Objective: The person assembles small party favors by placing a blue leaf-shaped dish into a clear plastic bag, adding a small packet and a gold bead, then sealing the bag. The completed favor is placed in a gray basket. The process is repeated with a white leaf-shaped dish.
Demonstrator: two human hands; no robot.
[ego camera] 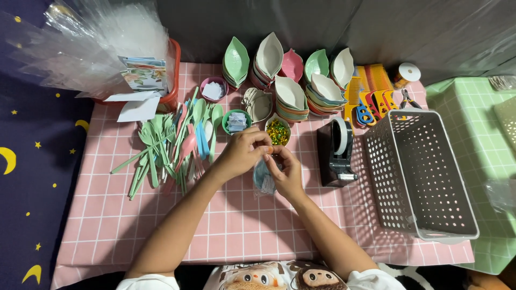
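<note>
Two hands, left hand and right hand, are pinched on a small clear packet hanging lengthwise between them, mid-tablecloth.

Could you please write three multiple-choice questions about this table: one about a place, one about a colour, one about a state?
1. Where is the tape dispenser?
A. between the hands and the basket
B. inside the basket
C. left of the spoons

2. What colour is the tablecloth?
A. plain blue
B. pink with white checks
C. yellow

3. What is the state of the basket?
A. full of bowls
B. upside down
C. empty, opening up

Answers:
1 A: it stands right of the right hand and left of the basket.
2 B: white lines cross the pink cloth.
3 C: only its perforated bottom shows.

Both hands, the left hand too, hold a small clear bag.
</note>
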